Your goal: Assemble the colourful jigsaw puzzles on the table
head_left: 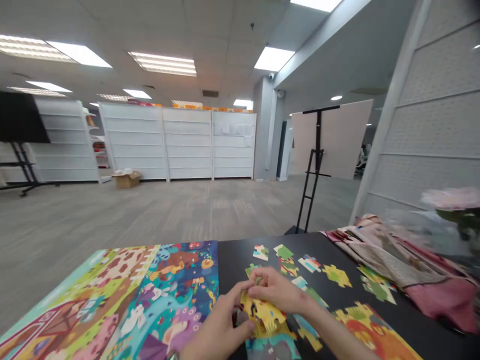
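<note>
Near the table's front edge, my left hand [227, 317] is closed, thumb and fingers around the left side of some yellow jigsaw puzzle pieces [267, 312]. My right hand [275, 290] bends over their top edge with curled fingers, its fingertips meeting those of the left. The hands partly cover the pieces, so how many are held cannot be made out. Below them lies a teal and grey puzzle section [273, 347]. Loose pieces are scattered beyond and to the right, among them a yellow piece [336, 275] and a green piece [284, 251]. An orange assembled section [369, 327] lies at the right.
Two colourful picture sheets, a farm scene [108, 285] and a blue-purple animal scene [176, 295], cover the table's left side. A pink and white cloth bag [423, 270] lies at the right, beside a pink flower [452, 198]. A black stand [310, 185] rises behind the table.
</note>
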`<state>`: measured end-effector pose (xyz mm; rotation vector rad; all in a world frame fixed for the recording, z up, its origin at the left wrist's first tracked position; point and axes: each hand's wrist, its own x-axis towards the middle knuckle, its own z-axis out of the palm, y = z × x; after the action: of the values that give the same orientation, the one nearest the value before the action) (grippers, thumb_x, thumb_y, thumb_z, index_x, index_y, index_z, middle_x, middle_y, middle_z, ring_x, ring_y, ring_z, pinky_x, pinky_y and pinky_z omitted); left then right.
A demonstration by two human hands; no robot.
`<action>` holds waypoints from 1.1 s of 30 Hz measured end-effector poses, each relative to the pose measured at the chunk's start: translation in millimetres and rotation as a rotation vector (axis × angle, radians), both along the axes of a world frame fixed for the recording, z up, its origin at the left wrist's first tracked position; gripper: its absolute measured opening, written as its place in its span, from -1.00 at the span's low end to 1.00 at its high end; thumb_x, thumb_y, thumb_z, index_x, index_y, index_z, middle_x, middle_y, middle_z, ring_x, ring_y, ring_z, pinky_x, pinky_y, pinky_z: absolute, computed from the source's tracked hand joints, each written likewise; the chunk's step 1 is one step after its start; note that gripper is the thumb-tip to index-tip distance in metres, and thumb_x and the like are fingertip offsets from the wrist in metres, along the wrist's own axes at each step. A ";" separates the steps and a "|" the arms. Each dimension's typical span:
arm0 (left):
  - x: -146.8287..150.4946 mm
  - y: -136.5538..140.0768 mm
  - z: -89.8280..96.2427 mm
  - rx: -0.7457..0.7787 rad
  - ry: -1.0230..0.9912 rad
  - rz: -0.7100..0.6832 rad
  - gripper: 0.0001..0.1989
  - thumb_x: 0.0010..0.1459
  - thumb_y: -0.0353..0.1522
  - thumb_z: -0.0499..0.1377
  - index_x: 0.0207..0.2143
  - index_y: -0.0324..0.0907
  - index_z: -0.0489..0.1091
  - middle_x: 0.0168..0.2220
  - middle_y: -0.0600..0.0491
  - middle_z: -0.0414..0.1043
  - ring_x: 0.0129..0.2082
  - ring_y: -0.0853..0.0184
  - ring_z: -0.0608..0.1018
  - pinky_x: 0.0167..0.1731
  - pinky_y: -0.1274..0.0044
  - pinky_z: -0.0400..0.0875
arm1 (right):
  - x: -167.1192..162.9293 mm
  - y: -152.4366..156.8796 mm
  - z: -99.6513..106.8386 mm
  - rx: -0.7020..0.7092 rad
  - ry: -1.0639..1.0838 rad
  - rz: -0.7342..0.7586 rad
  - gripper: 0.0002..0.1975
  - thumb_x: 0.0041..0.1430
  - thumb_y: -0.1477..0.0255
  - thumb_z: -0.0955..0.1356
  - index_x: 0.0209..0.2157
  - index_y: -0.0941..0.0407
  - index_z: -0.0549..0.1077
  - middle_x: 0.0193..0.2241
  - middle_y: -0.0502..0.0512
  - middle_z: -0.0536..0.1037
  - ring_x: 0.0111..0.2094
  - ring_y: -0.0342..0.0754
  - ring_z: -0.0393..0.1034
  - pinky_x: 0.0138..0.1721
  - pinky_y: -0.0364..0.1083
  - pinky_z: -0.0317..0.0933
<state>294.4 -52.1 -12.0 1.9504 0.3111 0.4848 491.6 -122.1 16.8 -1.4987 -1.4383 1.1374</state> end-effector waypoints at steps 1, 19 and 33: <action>2.6 3.0 -3.2 -0.050 -0.050 0.018 -0.30 0.01 -0.55 0.18 0.23 -0.04 0.22 -0.04 0.06 0.46 -0.18 0.29 0.50 -0.18 0.53 0.37 | -3.1 4.6 -3.9 0.046 0.016 -0.041 -0.55 0.10 -0.03 0.40 -0.35 0.07 0.32 -0.67 -0.22 0.26 -0.68 -0.26 0.04 -0.65 -0.24 -0.11; 5.4 9.3 -5.7 -0.203 -0.102 0.173 -0.72 0.09 -0.39 0.22 -0.13 -0.12 0.28 -0.35 0.18 0.25 -0.48 0.46 0.29 -0.52 0.65 0.19 | -23.0 -11.3 -8.7 0.324 -0.295 -0.339 -0.80 0.24 0.26 0.35 -0.35 0.09 0.49 -0.49 -0.06 0.52 -0.44 -0.11 0.37 -0.38 -0.16 0.15; -2.2 5.7 -0.5 0.099 -0.031 0.166 -0.45 0.27 -0.31 0.12 0.27 -0.07 0.04 -0.33 0.12 0.42 -0.36 0.32 0.50 -0.31 0.50 0.42 | -1.4 -21.5 13.7 0.222 0.050 -0.399 -0.76 0.00 0.24 0.46 -0.34 0.11 0.54 -0.42 0.00 0.56 -0.40 -0.08 0.41 -0.35 -0.14 0.28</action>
<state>292.1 -46.4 -12.5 2.0202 0.4383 0.6487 490.2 -143.6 30.6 -1.5007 -1.1242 0.7421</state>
